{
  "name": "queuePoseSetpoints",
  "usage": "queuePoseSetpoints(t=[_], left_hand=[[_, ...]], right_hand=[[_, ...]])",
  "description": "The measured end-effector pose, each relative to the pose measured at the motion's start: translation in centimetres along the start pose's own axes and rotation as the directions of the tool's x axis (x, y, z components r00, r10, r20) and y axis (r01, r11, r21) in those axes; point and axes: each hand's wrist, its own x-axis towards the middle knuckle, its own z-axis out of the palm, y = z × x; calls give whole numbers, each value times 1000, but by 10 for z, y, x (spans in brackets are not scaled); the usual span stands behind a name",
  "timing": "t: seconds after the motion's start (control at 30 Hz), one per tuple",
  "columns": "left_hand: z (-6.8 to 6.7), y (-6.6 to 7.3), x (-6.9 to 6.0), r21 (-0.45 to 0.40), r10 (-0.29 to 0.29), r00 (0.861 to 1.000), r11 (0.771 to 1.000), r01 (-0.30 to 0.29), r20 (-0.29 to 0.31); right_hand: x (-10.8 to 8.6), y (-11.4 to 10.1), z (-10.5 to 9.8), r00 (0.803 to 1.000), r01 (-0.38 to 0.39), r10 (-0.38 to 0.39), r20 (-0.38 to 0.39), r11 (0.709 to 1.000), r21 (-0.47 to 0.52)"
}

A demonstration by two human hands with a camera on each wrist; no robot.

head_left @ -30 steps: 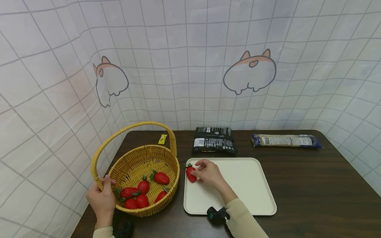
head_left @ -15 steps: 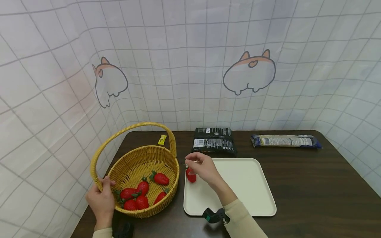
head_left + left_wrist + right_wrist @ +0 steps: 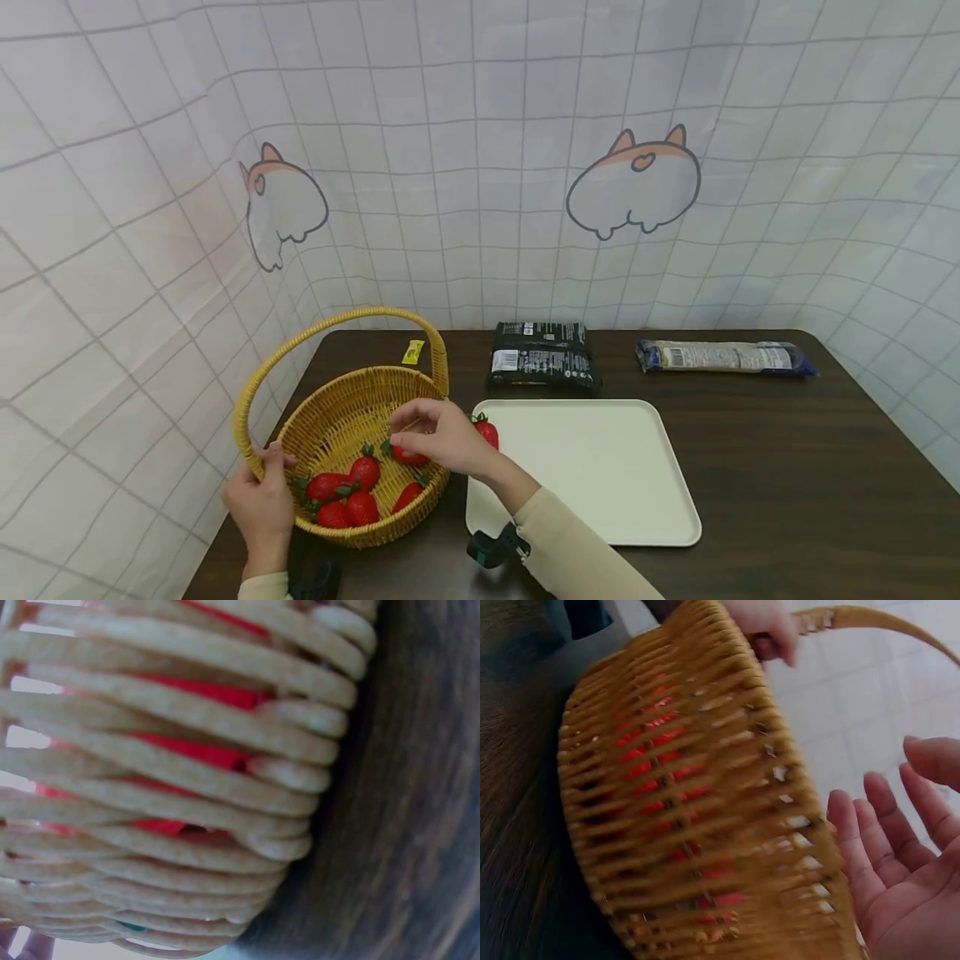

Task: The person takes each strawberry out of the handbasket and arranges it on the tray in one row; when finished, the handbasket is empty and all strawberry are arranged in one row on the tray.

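Left hand [image 3: 258,504]: grips basket [image 3: 330,410] near desk's [image 3: 772,475] left edge. Right hand [image 3: 444,437]: empty, fingers spread, above basket. Strawberry [image 3: 488,432], tray's [image 3: 592,475] far left corner: might roll if that hand brushes it.

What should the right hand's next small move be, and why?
Probably lower the right hand and pinch the partly hidden strawberry below it: the hand hangs open and empty over the basket's rim, the left hand grips the basket's side, and another strawberry already lies on the tray.
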Motion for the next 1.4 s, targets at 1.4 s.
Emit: queuePoseSetpoints(t=[1.4], left_hand=[[1,0,-1,50,-1,1000,999,2,-23]], right_hand=[[50,22,28,666,-65,288,688,941,-331]])
